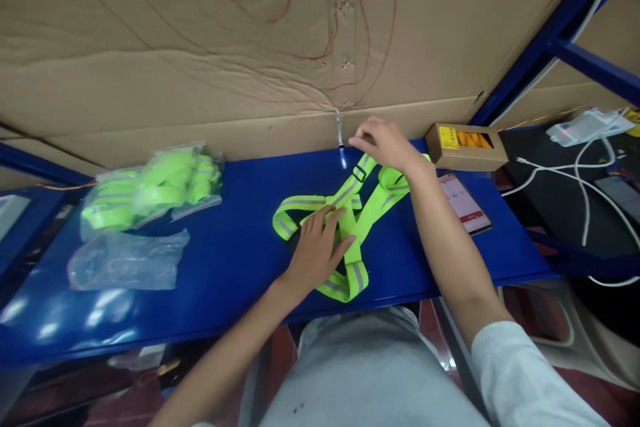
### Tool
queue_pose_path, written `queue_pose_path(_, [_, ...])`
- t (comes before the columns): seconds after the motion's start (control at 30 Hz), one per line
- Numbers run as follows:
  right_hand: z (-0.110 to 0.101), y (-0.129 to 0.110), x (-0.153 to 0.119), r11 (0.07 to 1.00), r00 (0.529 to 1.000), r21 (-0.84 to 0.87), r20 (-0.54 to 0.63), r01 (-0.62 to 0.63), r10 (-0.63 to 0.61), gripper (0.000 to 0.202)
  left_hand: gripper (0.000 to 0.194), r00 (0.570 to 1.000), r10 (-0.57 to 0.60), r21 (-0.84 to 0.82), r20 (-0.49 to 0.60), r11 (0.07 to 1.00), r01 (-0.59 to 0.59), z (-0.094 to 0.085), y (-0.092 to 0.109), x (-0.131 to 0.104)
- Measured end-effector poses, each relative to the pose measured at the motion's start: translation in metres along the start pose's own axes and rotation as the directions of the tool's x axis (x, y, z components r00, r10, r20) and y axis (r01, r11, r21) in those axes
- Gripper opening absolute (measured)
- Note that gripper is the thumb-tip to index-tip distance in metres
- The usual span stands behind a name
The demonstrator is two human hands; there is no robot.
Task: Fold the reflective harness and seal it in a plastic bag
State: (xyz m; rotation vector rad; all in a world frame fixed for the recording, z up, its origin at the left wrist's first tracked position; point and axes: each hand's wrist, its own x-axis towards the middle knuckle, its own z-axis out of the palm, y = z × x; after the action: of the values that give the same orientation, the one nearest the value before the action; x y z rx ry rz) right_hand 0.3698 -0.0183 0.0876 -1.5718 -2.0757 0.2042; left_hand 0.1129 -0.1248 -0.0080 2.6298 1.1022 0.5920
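Vest [373, 213], qty 1 loose: hi-vis yellow-green straps w/ grey reflective stripes, lying in a tangle of loops on the blue counter [240, 213] directly in front of us. Our L hand [317, 247] rests palm down on it, fingers spread apart, prob. b/c slack webbing slides easily and wants some weight on it. Our R hand [383, 140] is up toward the back edge, by the far end of the upper strap [347, 193], fingers curled; we can't tell if they're pinched on webbing or just above it (the hand itself blocks the view). That strap carries 1 black slide buckle [359, 173], the only one we can make out for sure.

Off to our L: bagged hi-vis bundles [163, 183], approx. 3, though they overlap; piled together, prob. to keep them away from our hands. 1 flat clear plastic bag [130, 260] lies just nearer us. On our R, 1 phone [467, 203] lies face up, screen lit, seemingly for reading at a glance. Behind it, 1 cardboard box [480, 157] w/ 1 yellow label [449, 138] sits at the back, prob. out of elbow range.
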Motion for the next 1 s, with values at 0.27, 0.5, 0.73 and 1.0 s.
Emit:
queue_pose_path(0.27, [-0.066,-0.034,-0.071,0.996,0.996,-0.015,-0.022,-0.09,0.09,0.035,0.04,0.998,0.01,0.113,-0.061,0.994,-0.003,-0.019,0.008,0.004])
queue_pose_path(0.5, [-0.025,0.035,-0.104,0.941,0.968,-0.242,-0.14,-0.238,0.209,0.027,0.023,0.992,0.083,0.178,-0.1,0.982,-0.064,-0.018,0.03,0.033])
queue_pose_path(0.73, [-0.01,0.058,-0.116,0.953,0.948,-0.162,-0.237,-0.255,0.213,0.037,0.024,0.983,0.105,0.259,0.151,0.955,-0.142,-0.004,0.049,0.076])
queue_pose_path(1.0, [-0.001,0.068,-0.105,0.864,0.822,0.441,-0.379,-0.243,0.424,0.022,0.033,0.972,0.206,0.35,0.115,0.907,-0.233,0.006,0.055,0.124])
